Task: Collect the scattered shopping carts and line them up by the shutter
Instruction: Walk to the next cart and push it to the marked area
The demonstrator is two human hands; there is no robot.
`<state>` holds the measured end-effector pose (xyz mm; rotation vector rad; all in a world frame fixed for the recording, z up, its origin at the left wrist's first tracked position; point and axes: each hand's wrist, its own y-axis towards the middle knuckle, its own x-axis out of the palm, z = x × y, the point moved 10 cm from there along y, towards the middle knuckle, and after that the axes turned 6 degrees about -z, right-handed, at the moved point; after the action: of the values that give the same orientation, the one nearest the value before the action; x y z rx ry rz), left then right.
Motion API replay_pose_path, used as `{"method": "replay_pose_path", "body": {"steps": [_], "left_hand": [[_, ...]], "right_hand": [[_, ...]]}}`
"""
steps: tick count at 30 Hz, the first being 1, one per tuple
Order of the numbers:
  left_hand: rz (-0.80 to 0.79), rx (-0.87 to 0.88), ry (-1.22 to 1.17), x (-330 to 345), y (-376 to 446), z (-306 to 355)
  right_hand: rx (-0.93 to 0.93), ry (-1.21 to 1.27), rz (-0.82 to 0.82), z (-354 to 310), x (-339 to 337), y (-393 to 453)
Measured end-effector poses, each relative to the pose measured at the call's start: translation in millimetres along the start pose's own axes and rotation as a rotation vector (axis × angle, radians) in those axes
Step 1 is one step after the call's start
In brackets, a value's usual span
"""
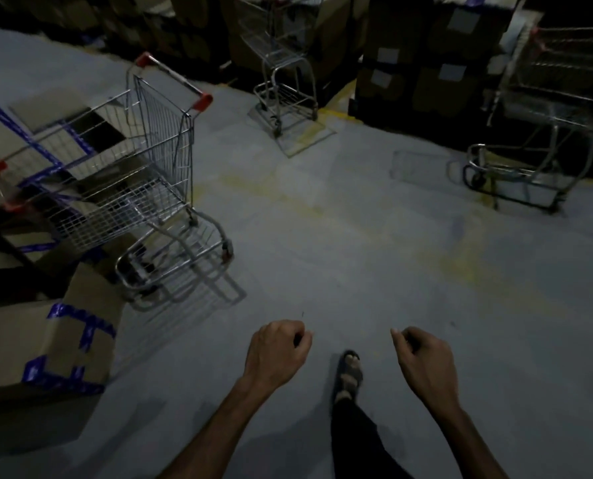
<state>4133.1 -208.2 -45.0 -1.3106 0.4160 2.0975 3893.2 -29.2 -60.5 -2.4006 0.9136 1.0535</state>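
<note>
Wire carts scattered; left hand, right hand fingers loosely curled, empty

Dim storage room, grey concrete floor with faded yellow lines, stacked cardboard boxes along the back, taped boxes at left

Shopping carts: three — near-left cart, far-centre cart, right cart. Hands: two. Taped cardboard boxes: several, uncountable in the dark.
</note>
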Motion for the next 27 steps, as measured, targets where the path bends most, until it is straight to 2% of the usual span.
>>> {"method": "replay_pose_path", "body": {"steps": [7, 13, 22, 27], "left_hand": [[-0.007, -0.048, 0.047, -20.0, 144.1, -0.7], [0.094, -0.132, -0.012, -48.4, 253.6, -3.4], [0.143, -0.277, -0.052, -68.7, 372.2, -68.5], [0.152, -0.259, -0.088, -81.0, 468.5, -100.6]], "right_hand": [[-0.058, 0.014, -0.083, -30.3, 5.2, 182.1], [-0.159, -0.026, -0.153, -87.1, 4.4, 328.0], [-0.213, -0.057, -0.242, -136.5, 44.9, 466.0], [-0.221, -0.109, -0.239, -165.6, 61.3, 548.0]]}}
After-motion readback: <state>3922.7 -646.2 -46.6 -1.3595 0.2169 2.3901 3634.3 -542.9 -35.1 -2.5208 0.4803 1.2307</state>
